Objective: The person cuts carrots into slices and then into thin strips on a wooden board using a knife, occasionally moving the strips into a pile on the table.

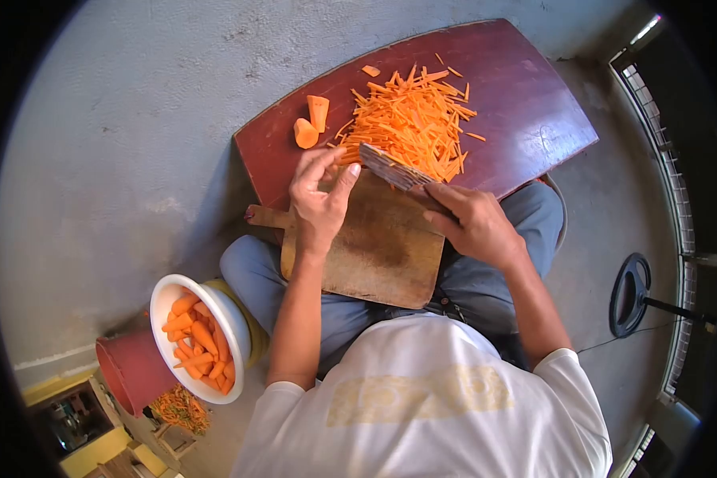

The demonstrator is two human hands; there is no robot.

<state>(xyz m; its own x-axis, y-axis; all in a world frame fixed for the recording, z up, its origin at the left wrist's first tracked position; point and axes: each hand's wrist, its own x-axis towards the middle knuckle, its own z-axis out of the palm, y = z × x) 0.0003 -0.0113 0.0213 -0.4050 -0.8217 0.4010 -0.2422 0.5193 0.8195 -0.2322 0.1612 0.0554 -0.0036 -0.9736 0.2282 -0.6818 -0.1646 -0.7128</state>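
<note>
Carrot strips [410, 123], thin, beside ribbed blade [394, 169]

Cutting board [374, 255]: bare wood, worn, matt. Surface [534, 111]: dark red lacquer, faint sheen. Knife [394, 167]: dull metal blade. Bowl [164, 307]: white, glossy. Floor [119, 119]: grey concrete, rough.

Bright daylight, soft shadows, fisheye distortion, dark vignetted corners

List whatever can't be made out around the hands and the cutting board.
1. Head view: the handle of the knife, hidden inside the right hand.
2. Head view: whether the left hand pinches anything; its own fingers cover that.
3. Head view: the shreds at lower left, blurred near the lens edge.
</note>
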